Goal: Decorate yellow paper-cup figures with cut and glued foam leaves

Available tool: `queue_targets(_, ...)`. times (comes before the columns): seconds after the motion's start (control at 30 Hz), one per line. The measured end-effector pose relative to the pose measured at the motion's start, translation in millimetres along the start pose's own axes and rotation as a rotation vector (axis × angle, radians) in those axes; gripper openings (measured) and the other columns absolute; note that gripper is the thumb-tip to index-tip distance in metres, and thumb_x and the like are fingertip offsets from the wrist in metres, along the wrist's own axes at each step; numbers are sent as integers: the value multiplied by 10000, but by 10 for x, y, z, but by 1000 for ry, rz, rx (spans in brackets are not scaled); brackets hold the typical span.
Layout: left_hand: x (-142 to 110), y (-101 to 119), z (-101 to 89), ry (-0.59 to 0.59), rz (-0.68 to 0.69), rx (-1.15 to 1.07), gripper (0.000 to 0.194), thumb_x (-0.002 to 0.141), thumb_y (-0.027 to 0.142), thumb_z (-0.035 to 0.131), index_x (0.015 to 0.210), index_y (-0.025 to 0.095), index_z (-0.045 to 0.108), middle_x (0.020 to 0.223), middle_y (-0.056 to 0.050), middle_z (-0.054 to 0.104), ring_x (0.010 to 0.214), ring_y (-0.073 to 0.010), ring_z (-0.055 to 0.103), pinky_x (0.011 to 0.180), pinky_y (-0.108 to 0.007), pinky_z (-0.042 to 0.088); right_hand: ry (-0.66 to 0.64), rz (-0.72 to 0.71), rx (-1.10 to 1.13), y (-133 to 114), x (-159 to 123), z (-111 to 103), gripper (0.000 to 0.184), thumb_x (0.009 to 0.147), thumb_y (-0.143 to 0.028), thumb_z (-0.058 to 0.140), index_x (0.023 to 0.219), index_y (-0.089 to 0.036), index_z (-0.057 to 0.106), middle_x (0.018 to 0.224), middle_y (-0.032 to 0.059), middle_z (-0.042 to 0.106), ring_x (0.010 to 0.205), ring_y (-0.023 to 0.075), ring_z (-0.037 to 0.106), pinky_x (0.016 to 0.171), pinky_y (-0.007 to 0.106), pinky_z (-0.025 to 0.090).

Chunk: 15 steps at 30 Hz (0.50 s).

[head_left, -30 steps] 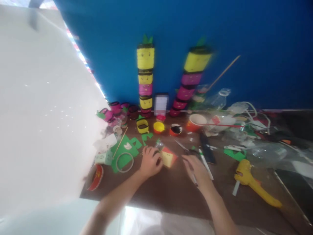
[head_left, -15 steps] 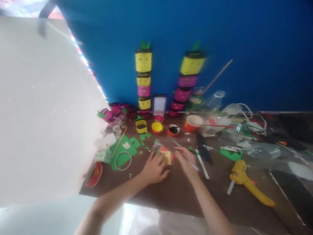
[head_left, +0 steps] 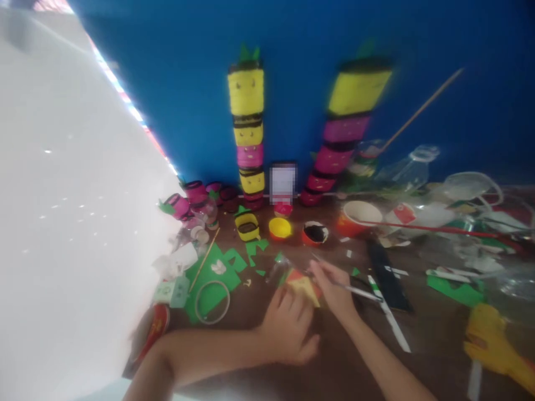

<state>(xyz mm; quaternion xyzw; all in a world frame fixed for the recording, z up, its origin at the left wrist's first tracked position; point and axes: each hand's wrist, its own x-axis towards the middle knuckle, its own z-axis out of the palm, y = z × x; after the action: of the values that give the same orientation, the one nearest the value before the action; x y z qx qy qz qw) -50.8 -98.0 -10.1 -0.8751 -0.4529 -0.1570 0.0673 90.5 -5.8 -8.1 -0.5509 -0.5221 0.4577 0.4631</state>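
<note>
My left hand (head_left: 290,326) rests with bent fingers on the near left side of a small yellow and red piece (head_left: 307,288), which looks like paper. Its thumb sticks out apart from the fingers. Just right of that piece, my right hand (head_left: 334,287) is closed around a slim, pale pen-like tool (head_left: 361,291). The tool's thin tip points up and left above the piece; blur hides its exact kind. Beside the left fingertips lies a bit of clear plastic (head_left: 276,270), partly covered.
Small cups of yellow paint (head_left: 280,229) and black paint (head_left: 315,233) stand behind my hands. Green paper (head_left: 215,278) and a tape ring (head_left: 212,302) lie left. A white pen (head_left: 388,314), yellow glue gun (head_left: 495,345) and clear bottles crowd the right. Painted towers (head_left: 246,94) stand at the back.
My view has moved closer to the table, so things appear larger. The left fingers look more bent over the yellow and red piece. The pen-like tool stays in my right hand.
</note>
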Motion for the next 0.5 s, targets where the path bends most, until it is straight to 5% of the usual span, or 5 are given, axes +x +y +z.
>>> queue_targets(0.17, -22, -7, -27, -17, 18, 26, 609, 826, 532, 332, 1246, 126, 503, 1309, -130, 497, 1155, -328, 457, 987, -452, 263, -48, 48, -33, 20, 40, -40, 373, 720, -533, 592, 603, -180, 623, 463, -16, 513, 452, 118, 477, 454, 234, 404)
queue_targets(0.3, -24, -1, -62, -36, 20, 35, 591, 852, 514, 299, 1260, 136, 499, 1317, -109, 496, 1159, -319, 450, 987, -453, 248, -171, -27, -165, -50, 51, -98, 437, 722, -499, 600, 449, -189, 454, 406, -47, 413, 410, 83, 382, 411, 212, 326)
queue_targets(0.4, -24, 7, -74, -32, 17, 36, 581, 866, 496, 284, 1264, 129, 496, 1332, -112, 482, 1171, -316, 437, 989, -460, 237, -127, -97, -239, -61, 27, -100, 468, 763, -469, 566, 434, -195, 377, 396, -56, 357, 405, 74, 342, 406, 210, 303)
queue_targets(0.5, -21, 10, -81, -53, 21, 21, 571, 870, 490, 282, 1257, 134, 503, 1329, -114, 483, 1183, -314, 425, 992, -459, 236, -88, -131, -245, -44, -5, -71, 350, 776, -443, 564, 540, -199, 478, 450, -46, 446, 430, 88, 414, 419, 208, 343)
